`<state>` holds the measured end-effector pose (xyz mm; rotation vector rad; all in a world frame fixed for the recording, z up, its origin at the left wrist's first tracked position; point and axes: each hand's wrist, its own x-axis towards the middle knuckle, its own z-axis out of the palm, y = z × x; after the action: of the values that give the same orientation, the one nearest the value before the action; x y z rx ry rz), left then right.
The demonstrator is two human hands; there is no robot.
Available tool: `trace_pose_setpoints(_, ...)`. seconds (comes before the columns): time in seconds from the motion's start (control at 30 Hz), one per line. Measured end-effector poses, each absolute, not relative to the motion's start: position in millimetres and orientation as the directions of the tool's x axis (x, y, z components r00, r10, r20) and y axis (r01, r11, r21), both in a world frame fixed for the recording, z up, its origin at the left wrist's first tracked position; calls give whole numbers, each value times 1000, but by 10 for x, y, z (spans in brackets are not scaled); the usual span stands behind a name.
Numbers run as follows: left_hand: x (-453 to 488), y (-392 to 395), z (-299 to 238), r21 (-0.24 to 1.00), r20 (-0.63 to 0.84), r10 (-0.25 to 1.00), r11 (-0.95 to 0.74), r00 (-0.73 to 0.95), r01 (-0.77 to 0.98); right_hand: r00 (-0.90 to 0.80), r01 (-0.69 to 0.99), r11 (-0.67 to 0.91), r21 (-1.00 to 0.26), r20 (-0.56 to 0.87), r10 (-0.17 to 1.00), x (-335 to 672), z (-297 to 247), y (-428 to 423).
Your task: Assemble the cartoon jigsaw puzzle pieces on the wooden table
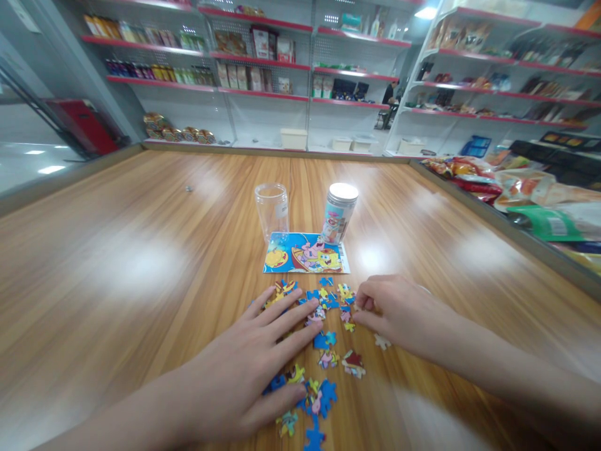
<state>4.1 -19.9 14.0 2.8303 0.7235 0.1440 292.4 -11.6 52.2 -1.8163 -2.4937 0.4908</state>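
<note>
Left hand (253,357) spread over multicoloured, card-like jigsaw pieces (323,340) on the brown wood-grain tabletop (188,257), right hand (392,310) curled at their edge, cannot tell if pinching one; step judged as sorting, next move calling for a precise fingertip grip.

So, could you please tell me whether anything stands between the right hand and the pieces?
Nothing visible does: the right hand is close beside the nearest pieces. The left hand, spread out, covers some farther left. The card, clear jar and lidded jar sit beyond the pieces.
</note>
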Motion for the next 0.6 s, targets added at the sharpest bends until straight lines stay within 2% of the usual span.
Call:
trace_pose_setpoints(0.23, 48, -202, 153, 229, 39, 478, -859, 878, 458, -388, 906, 368, -208, -68, 919, 2958, 495, -131)
trace_pose_setpoints(0.4, 51, -200, 163, 210, 17, 480, -859, 877, 466, -392, 910, 373, -181, -85, 916, 2951, 561, -123)
trace_pose_setpoints(0.6, 38, -199, 143, 189, 13, 476, -865, 880, 465, -401, 890, 362, -278, -96, 911, 2950, 602, -95)
